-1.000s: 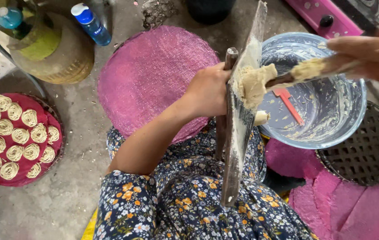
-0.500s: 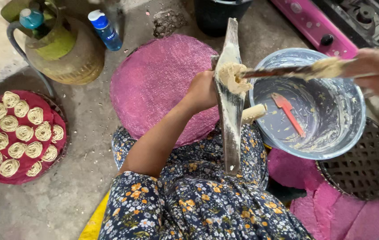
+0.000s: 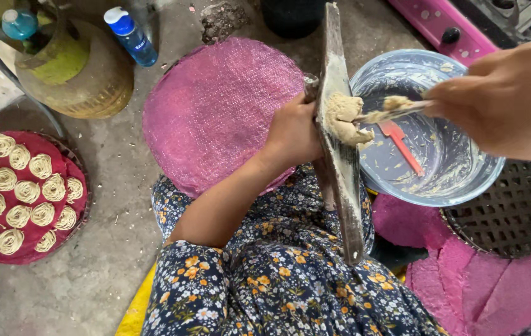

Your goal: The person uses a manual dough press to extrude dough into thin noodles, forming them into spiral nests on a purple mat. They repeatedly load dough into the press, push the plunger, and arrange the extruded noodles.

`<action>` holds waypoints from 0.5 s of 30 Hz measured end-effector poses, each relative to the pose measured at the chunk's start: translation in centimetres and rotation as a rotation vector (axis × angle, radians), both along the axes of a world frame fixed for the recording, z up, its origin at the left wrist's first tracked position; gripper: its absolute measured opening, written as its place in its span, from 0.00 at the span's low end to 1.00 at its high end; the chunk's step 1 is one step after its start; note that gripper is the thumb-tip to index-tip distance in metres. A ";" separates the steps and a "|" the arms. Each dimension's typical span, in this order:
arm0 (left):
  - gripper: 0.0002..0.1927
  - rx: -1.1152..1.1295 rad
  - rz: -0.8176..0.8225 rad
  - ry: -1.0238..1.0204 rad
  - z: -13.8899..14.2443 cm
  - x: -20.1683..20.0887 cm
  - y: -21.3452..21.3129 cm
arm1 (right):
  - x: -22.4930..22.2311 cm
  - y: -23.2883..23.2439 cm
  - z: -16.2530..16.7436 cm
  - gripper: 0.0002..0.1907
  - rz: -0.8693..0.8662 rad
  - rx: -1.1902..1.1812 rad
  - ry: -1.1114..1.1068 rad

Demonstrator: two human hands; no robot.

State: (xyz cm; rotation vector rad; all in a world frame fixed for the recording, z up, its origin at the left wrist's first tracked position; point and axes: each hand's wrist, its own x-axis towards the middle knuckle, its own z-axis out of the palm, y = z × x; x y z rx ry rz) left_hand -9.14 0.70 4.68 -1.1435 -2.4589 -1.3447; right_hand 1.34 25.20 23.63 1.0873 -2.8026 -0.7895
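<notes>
My left hand (image 3: 293, 132) grips a long wooden board (image 3: 340, 155) held on edge above my lap. A lump of pale dough (image 3: 345, 118) sticks to the board's right face. My right hand (image 3: 505, 102) holds a thin dough-smeared stick (image 3: 390, 112) whose tip presses into that lump. Just behind the board stands a blue-grey bowl (image 3: 458, 183) smeared with dough, with a red spatula (image 3: 399, 144) lying inside it.
A round pink mat (image 3: 215, 106) lies on the concrete floor ahead. At the left, a red tray (image 3: 66, 218) holds several coiled noodle nests. A gas cylinder (image 3: 72, 68), a blue-capped bottle (image 3: 131, 34), a dark woven basket (image 3: 511, 214) and more pink mats (image 3: 470, 280) surround me.
The board has tilted more upright and moved closer. My right hand has brought the stick down from above the bowl onto the dough lump on the board.
</notes>
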 end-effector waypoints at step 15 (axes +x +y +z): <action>0.22 0.332 -0.217 -0.381 -4.0 -5.6 -2.3 | 0.9 1.6 -2.7 0.07 -0.494 -0.900 0.018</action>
